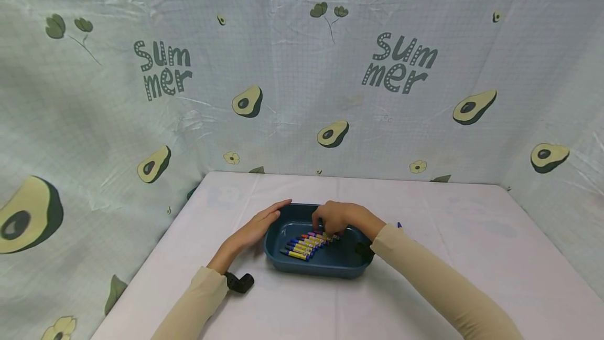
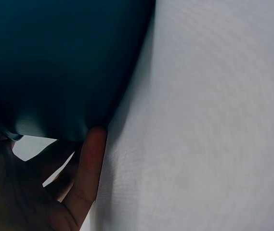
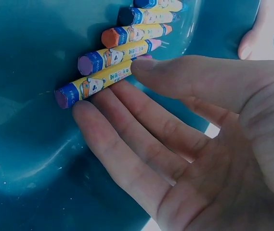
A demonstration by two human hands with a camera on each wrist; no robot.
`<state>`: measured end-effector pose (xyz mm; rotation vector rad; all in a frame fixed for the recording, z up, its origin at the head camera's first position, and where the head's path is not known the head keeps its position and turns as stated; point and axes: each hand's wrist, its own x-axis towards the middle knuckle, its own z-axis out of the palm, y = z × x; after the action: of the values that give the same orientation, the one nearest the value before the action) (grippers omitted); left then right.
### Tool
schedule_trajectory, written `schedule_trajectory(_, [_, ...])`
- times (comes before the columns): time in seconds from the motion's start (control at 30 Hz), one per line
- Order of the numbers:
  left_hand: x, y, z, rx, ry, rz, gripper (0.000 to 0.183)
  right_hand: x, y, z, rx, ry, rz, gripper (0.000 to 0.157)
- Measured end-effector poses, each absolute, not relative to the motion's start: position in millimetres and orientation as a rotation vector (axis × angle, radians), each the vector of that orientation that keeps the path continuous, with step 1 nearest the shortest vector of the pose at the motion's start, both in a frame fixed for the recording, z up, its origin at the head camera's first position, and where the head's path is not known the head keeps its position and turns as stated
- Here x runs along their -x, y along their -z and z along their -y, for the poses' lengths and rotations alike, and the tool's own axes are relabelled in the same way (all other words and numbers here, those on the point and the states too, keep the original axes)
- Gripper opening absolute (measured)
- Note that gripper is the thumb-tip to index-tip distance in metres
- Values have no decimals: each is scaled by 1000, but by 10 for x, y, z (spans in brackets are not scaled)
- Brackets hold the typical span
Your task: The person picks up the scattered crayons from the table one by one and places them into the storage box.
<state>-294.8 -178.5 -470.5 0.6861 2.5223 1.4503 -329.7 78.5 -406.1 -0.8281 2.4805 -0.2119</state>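
A dark blue rectangular tray (image 1: 313,271) holds a slanting row of crayons (image 1: 298,250) in yellow wrappers with blue ends. My left hand (image 1: 255,229) lies along the tray's left side; in the left wrist view, its fairly straight fingers (image 2: 92,154) touch the outer wall. Reaching into the tray, my right hand (image 1: 341,216) is at the far end of the row. A purple crayon (image 3: 91,86) sits between its thumb and fingers in the right wrist view. Beside that one lie a pink crayon (image 3: 112,57) and an orange crayon (image 3: 132,34), tips the same way.
A blue-tipped object (image 1: 399,224) shows on the table just behind my right sleeve. The black wrist camera (image 1: 240,283) on my left arm sits near the tray's front left corner. A pale cloth (image 1: 424,287) covers the table, and a printed curtain (image 1: 283,51) hangs behind it.
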Motion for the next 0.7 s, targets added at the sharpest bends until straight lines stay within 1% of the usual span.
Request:
schedule_trajectory(0.13, [2940, 4696, 1781, -682, -1446, -2527, 49, 3304, 4042, -807, 871, 213, -2472, 33])
schedule_trajectory(0.43, [2941, 4699, 1781, -655, -1436, -2538, 49, 3324, 3973, -916, 872, 395, -2400, 31])
schedule_trajectory(0.7, [2940, 4704, 1783, -676, -1425, -2554, 49, 3318, 3848, -1146, 915, 531, -2386, 36])
